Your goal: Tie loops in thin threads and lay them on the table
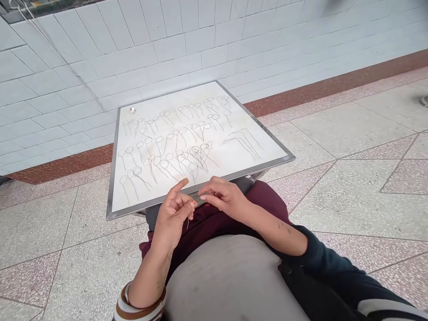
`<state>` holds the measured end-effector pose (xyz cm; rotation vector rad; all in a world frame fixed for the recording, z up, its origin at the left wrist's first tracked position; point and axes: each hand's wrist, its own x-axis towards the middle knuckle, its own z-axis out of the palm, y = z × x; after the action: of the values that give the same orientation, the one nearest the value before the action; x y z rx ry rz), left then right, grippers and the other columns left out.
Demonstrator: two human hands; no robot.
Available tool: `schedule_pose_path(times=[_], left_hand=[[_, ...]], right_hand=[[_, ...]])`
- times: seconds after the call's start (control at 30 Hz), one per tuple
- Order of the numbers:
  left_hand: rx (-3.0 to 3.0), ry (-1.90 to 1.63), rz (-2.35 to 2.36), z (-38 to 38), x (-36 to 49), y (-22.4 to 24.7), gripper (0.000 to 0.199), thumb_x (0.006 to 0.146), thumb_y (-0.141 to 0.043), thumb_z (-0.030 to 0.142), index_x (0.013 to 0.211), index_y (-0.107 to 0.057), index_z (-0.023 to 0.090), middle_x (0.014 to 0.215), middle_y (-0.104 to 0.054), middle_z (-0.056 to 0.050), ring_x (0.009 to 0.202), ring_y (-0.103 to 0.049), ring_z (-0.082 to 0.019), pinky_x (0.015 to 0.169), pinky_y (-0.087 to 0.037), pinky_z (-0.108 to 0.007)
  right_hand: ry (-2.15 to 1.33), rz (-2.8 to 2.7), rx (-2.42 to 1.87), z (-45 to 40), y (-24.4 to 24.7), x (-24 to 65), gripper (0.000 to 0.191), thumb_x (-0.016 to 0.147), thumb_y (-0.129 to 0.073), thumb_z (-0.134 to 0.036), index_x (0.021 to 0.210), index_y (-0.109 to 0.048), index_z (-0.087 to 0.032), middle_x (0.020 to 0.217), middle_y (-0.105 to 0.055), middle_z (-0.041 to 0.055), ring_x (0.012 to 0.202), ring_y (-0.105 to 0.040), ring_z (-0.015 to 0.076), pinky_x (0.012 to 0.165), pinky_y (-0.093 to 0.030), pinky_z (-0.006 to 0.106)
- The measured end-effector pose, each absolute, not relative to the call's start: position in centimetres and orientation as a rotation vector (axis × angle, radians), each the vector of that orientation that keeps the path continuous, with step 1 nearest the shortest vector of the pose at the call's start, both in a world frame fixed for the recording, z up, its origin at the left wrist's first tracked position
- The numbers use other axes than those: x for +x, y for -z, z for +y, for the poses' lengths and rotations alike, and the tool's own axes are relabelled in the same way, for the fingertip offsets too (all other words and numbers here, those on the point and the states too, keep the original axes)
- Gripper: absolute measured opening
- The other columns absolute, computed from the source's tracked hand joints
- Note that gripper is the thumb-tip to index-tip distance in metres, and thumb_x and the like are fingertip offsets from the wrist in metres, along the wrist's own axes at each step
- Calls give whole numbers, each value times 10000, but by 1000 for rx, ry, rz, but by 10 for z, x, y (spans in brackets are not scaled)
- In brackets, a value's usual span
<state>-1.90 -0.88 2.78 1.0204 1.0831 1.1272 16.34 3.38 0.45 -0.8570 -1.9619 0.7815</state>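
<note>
Three rough rows of dark looped strands (pixel 197 151) lie on one white tabletop (pixel 234 167) with a metal rim, each strand a round loop with a long tail. They overlap too much for a sure count, most of all in the near row, close to the hands. A few bent strands (pixel 240 141) without loops lie at the right side, and one small white-and-red object (pixel 133 110) sits near the far left corner.

Two hands meet over the near edge, above the lap. The left hand (pixel 172 213) has thumb and forefinger pinched on a thin strand (pixel 187 223) – its end hangs below the fingertips. The right hand (pixel 225 197) is just beside it, thumb and forefinger drawn close – whether anything is between them, I cannot tell.
</note>
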Motion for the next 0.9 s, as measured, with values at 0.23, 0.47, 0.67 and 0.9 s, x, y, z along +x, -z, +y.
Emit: schedule_pose_path(times=[0.23,0.47,0.67,0.9], left_hand=[[920,-1047,1091,-9,-22,-33,564,766,-731,229,1294,-533,205,743,-613,0,608,-465,-88,481,-329,-187],[917,-1032,1108,-9,-21,-38,608,753,-735,235,1317,-510,200,773,-622,-2,576,-457,-76,458,-357,-180],[1025,-1050,1166,-8,-17,-37,543,806,-677,250,1321,-509,212,893,-658,-42,635,-471,-96,439,-375,-172],[1099,-1119,1176,-3,-10,-34,521,775,-718,274,1266,-557,214,777,-647,-7,594,-504,-97,457,-392,-187]], right_hand=[[-793,-2050,-655,38,1,170,130,933,-526,-184,962,-645,-227,843,-651,25,813,-569,140,733,-486,256],[-685,-2100,-759,33,-5,172,140,908,-490,-147,976,-595,-207,819,-564,28,711,-524,129,634,-455,238],[-650,-2080,-757,31,-4,168,150,899,-479,-120,956,-589,-205,807,-569,20,694,-522,117,634,-441,225],[-583,-2071,-791,28,-5,164,148,875,-476,-102,923,-576,-201,783,-555,16,664,-511,115,598,-428,220]])
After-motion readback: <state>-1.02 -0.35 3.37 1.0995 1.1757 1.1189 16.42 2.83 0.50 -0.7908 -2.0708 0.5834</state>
